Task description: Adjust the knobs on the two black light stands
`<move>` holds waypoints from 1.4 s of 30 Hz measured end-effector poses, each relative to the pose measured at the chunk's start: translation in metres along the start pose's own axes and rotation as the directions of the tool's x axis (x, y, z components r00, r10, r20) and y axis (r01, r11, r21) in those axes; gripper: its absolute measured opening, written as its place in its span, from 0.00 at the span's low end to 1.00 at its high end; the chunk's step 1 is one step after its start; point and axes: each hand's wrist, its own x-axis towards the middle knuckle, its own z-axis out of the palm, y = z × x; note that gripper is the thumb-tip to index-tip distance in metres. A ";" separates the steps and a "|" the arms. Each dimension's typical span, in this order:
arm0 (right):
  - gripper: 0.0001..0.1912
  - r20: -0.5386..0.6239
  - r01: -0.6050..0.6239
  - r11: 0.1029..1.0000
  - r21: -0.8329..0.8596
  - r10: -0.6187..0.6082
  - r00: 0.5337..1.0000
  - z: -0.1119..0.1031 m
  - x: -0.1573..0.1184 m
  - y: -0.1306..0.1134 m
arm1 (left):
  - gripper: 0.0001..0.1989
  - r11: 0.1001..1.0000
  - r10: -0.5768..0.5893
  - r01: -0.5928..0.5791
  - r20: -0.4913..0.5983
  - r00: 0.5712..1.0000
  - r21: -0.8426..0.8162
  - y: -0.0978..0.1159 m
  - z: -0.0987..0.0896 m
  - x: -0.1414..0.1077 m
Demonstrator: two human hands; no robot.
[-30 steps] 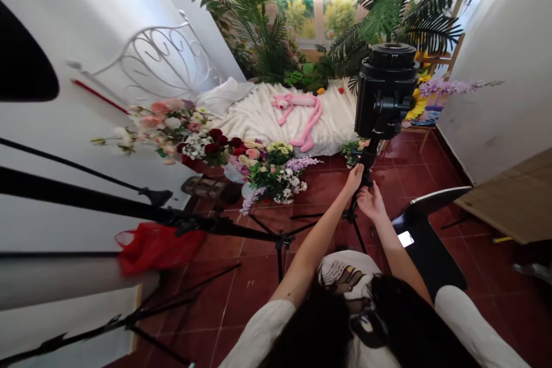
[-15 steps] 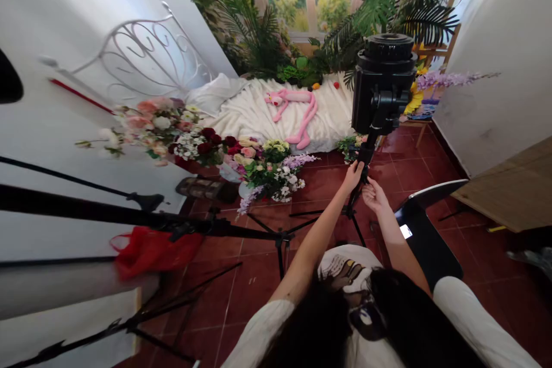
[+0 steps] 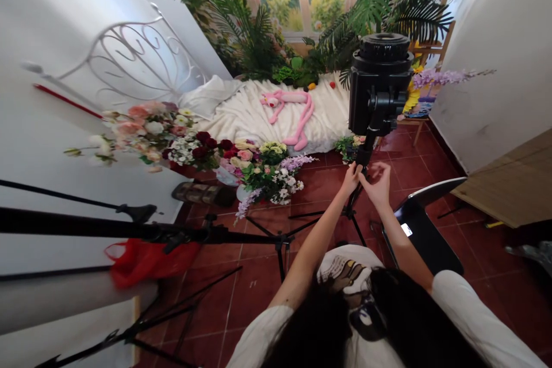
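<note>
Head view: gripping the stand (image 3: 365,152) with the left hand (image 3: 351,177), closed around it just below the lamp (image 3: 380,86). Holding the right hand (image 3: 379,185) half open beside the stand, also below the lamp; cannot tell whether touching. Visible left of the lamp: pink toy (image 3: 306,112) on a blanket (image 3: 241,112).

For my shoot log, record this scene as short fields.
Left hand: gripping the stand
Right hand: beside it, fingers raised; contact unclear
Stand top: black fixture, upright
Bed: pink plush toy lying on cream blanket
Foreground left: red bag
Right: black chair with phone on it
Floor: red tiles
</note>
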 end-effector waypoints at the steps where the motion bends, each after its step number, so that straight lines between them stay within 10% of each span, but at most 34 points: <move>1: 0.30 -0.030 0.016 1.000 0.024 -0.015 0.999 0.005 0.012 -0.002 | 0.26 1.000 0.010 -0.010 0.010 1.000 -0.012 -0.005 -0.001 0.002; 7: 0.31 0.079 -0.011 0.998 0.068 0.005 0.997 0.039 0.065 -0.018 | 0.26 0.994 0.108 -0.109 0.025 0.994 0.026 -0.021 -0.001 0.007; 12: 0.22 -0.056 -0.003 1.000 0.026 0.005 0.998 0.052 0.070 -0.028 | 0.26 0.994 0.098 -0.099 0.037 0.995 0.052 -0.015 -0.001 0.006; 27: 0.23 0.125 0.237 0.956 0.171 -0.259 0.958 0.024 0.144 -0.096 | 0.33 0.977 0.125 -0.141 0.108 0.986 0.162 0.023 0.004 -0.005; 38: 0.29 0.301 0.203 0.979 0.022 -0.200 0.932 -0.038 0.108 -0.070 | 0.37 0.973 0.180 -0.180 0.010 0.984 0.142 0.013 0.008 -0.007; 42: 0.22 0.566 0.201 0.959 -0.202 -0.053 0.823 -0.067 0.067 -0.031 | 0.37 0.969 0.196 -0.195 0.008 0.981 0.151 0.012 0.007 -0.006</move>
